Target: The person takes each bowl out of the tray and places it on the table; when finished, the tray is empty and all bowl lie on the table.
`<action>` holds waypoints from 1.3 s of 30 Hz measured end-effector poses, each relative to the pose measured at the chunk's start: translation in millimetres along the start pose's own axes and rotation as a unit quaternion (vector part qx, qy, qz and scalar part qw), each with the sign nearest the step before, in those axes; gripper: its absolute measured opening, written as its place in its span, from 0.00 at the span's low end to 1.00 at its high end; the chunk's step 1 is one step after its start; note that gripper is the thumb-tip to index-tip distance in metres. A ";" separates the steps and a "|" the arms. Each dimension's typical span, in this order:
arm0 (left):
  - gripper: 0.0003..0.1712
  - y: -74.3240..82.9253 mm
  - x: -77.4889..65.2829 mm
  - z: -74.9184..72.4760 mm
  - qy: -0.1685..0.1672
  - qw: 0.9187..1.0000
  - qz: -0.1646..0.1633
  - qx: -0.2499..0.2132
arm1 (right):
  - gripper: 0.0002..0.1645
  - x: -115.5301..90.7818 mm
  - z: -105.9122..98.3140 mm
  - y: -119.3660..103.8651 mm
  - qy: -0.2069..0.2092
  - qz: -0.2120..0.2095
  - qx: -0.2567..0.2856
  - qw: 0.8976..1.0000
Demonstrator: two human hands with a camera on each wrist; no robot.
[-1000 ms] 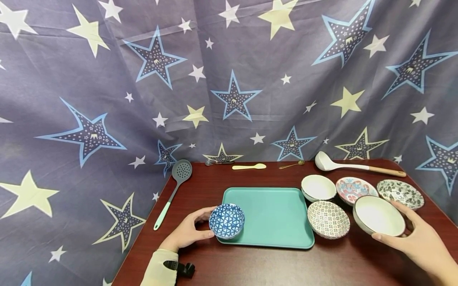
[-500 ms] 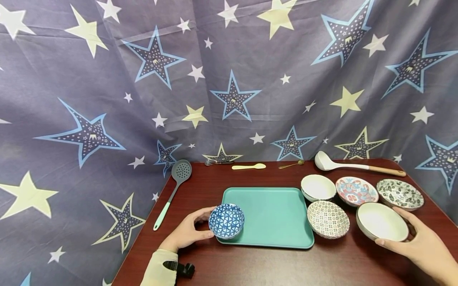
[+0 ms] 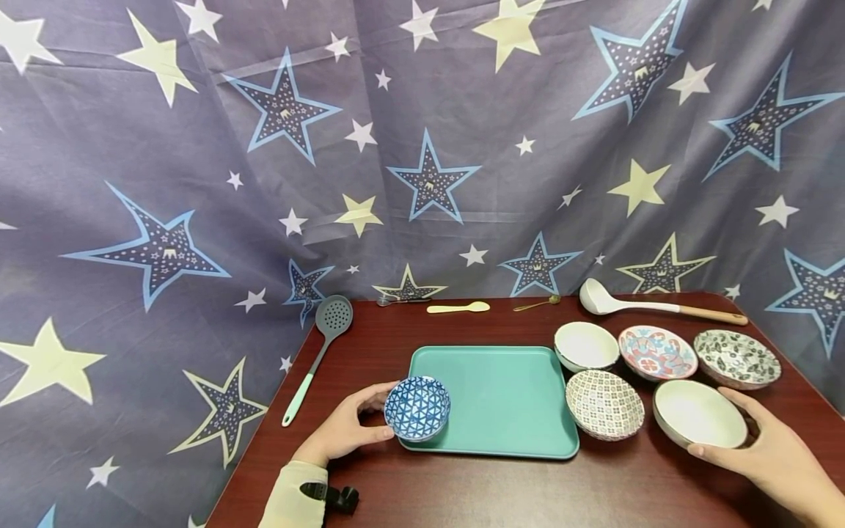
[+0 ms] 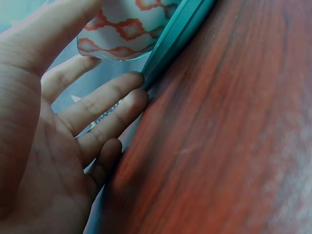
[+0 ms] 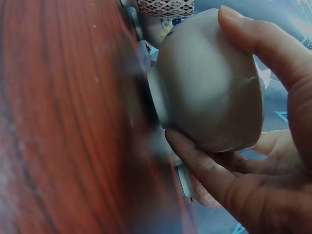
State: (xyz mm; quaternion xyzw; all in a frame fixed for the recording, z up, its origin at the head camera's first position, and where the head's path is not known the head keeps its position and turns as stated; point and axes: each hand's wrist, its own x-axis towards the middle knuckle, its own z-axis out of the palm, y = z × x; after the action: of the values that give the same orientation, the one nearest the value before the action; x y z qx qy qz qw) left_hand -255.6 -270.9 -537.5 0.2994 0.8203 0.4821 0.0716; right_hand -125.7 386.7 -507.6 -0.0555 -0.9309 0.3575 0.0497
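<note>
In the head view, my left hand holds a small bowl with a blue triangle pattern inside. Its thumb and forefinger lie on either side of the bowl, which sits at the left end of a teal tray. Orange and white patterning covers the bowl's outside in the left wrist view. My right hand grips a plain cream bowl by its right side. The right wrist view shows the thumb near the rim and a fingertip beside the foot of that cream bowl, close over the table.
Right of the tray stand a white bowl, a grid-patterned bowl, a red-and-blue bowl and a leaf-patterned bowl. A ladle lies behind them. A grey skimmer lies left; small spoons line the back edge.
My right hand has brought the cream bowl down and toward the table's front, ending slightly left of where it was half a second ago. My left hand and the blue bowl stay put.
</note>
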 end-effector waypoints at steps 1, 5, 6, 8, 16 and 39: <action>0.43 -0.4 0.0 -0.1 -0.001 1.000 0.002 -0.002 | 0.69 0.6 -0.3 0.4 -0.003 0.002 0.002 1.000; 0.44 -1.2 0.1 -0.2 -0.002 1.000 0.008 -0.009 | 0.69 0.0 1.8 2.4 0.005 0.000 -0.004 1.000; 0.43 -1.5 0.2 -0.2 -0.002 1.000 0.010 -0.009 | 0.69 -0.4 2.6 3.4 0.010 -0.005 -0.005 1.000; 0.43 -1.8 0.3 0.0 -0.001 1.000 0.011 -0.009 | 0.68 -1.1 3.8 5.0 0.021 -0.013 -0.008 1.000; 0.44 -1.4 0.0 0.4 -0.002 1.000 0.002 -0.009 | 0.69 -1.5 6.4 6.8 0.027 -0.015 -0.011 0.999; 0.42 0.4 -1.4 -0.6 -0.002 1.000 -0.007 0.012 | 0.65 -3.6 12.0 4.7 0.040 -0.061 0.001 0.997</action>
State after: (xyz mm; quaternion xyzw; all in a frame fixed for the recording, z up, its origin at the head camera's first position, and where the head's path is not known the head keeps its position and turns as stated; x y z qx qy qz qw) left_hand -254.5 -272.0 -537.0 0.2954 0.8279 0.4713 0.0728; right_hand -123.4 381.7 -519.8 -0.0130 -0.9297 0.3518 0.1084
